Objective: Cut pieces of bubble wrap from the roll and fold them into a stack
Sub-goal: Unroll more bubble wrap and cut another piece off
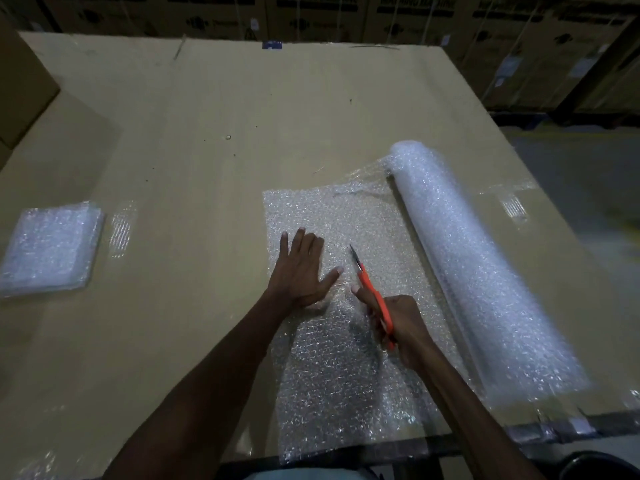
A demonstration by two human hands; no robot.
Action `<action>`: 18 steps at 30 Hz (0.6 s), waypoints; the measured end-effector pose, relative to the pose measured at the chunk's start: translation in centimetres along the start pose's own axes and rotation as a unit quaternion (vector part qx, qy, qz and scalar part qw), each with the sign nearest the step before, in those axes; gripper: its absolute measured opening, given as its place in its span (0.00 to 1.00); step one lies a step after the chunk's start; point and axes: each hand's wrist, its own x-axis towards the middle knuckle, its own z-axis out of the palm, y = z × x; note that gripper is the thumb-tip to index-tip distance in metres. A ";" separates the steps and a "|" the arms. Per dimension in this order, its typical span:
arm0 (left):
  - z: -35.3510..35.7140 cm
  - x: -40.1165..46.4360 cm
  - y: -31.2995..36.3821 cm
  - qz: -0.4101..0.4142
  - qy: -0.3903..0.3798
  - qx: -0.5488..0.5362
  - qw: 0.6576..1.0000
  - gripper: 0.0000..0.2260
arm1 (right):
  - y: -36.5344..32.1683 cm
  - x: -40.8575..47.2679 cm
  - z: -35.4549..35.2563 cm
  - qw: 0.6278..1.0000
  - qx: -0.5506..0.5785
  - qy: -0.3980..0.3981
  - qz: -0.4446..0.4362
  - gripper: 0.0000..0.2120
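Note:
A roll of bubble wrap (478,268) lies on the right of the cardboard-covered table (207,140). An unrolled sheet (332,216) spreads from it to the left and runs down to the table's near edge. My left hand (301,271) presses flat on the sheet with fingers spread. My right hand (398,323) grips orange-handled scissors (372,294), their blades pointing away over the sheet, just right of my left thumb. A stack of folded bubble wrap pieces (52,247) rests at the table's left edge.
A cardboard box (24,88) stands at the far left. Large printed cartons (415,15) line the back behind the table. A dark metal frame edge (554,431) shows at the table's near right corner.

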 end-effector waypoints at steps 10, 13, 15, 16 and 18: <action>1.1 3.1 -2.6 -0.006 -0.033 -0.001 0.999 0.40 | -1.8 1.8 1.1 1.000 0.006 0.008 0.001 0.23; 1.2 3.2 -2.6 -0.006 -0.034 -0.002 0.999 0.41 | -1.8 1.5 0.9 1.000 -0.005 0.006 0.003 0.24; 1.2 3.2 -2.6 -0.007 -0.037 -0.003 0.999 0.41 | -2.1 1.7 0.9 1.000 -0.013 0.009 0.012 0.26; 1.2 3.2 -2.6 -0.007 -0.040 -0.002 0.999 0.41 | -2.3 1.9 1.1 1.000 -0.015 0.010 0.014 0.26; 1.2 3.2 -2.7 -0.007 -0.041 0.001 0.999 0.42 | -2.8 2.3 1.4 1.000 -0.010 0.005 0.012 0.25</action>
